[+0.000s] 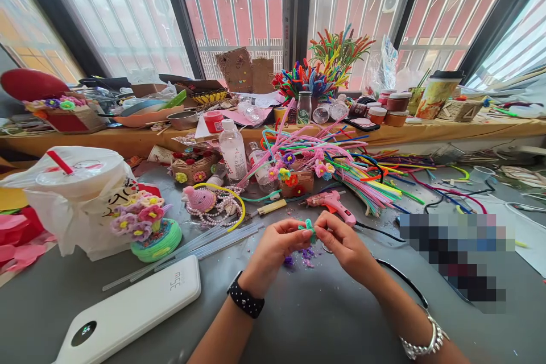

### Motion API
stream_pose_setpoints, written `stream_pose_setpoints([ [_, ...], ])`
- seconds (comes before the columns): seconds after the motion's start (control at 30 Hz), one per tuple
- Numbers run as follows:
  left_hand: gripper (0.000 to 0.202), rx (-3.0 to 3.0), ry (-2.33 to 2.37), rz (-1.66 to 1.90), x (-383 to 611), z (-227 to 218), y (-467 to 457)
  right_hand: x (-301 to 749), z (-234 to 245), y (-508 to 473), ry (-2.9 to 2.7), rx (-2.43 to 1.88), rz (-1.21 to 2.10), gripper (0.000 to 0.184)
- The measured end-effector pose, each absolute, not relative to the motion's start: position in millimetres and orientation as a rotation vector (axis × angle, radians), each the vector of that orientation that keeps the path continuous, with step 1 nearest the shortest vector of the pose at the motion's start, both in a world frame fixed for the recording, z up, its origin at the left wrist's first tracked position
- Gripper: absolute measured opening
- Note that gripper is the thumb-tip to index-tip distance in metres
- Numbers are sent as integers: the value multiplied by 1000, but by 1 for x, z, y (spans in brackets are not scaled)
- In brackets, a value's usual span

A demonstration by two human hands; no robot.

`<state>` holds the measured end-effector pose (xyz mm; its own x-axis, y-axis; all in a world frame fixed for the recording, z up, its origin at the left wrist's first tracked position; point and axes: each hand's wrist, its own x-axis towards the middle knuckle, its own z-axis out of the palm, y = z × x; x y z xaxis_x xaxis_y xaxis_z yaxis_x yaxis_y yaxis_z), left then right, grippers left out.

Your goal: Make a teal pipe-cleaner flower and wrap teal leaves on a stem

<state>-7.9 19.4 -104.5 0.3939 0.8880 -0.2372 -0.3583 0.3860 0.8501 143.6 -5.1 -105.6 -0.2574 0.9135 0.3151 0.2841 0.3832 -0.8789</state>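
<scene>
Between my two hands, above the grey table [324, 318], is a small mint-green pipe cleaner [308, 227] bent into loops. My left hand [273, 247] pinches it from the left between thumb and fingers. From the right, the thumb and forefinger of my right hand [343, 244] close on its other side. Purple fuzz scraps [306, 257] lie on the table beneath the fingers. Just behind my right hand rests a pink hot glue gun [331, 205] with a black cord. A yellowish lighter [272, 207] lies behind my left hand.
Glue sticks [200, 250] and a white power bank [136, 313] lie at left, near a pipe-cleaner flower ornament [145, 224] and a bagged drink cup [81, 193]. Pipe cleaners [367, 182] spread behind the glue gun. Jars and bottles crowd the ledge [405, 132]. A blurred-out object [456, 256] lies right.
</scene>
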Motion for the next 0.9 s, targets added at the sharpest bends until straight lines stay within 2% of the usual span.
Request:
stream_pose_setpoints([
  [0.23, 23, 799, 704, 841, -12, -104, 22, 142, -108, -4, -1657, -952, 1109, 28],
  [0.43, 28, 971, 736, 767, -14, -100, 21, 150, -105, 2, -1627, -1056, 1065, 42],
  [0.57, 40, 1058, 754, 724, -13, -100, 20, 150, -103, -1, -1712, -1116, 1016, 34],
  [0.9, 48, 960, 764, 825, -10, -101, 20, 149, -106, -1, -1653, -1096, 1098, 29],
])
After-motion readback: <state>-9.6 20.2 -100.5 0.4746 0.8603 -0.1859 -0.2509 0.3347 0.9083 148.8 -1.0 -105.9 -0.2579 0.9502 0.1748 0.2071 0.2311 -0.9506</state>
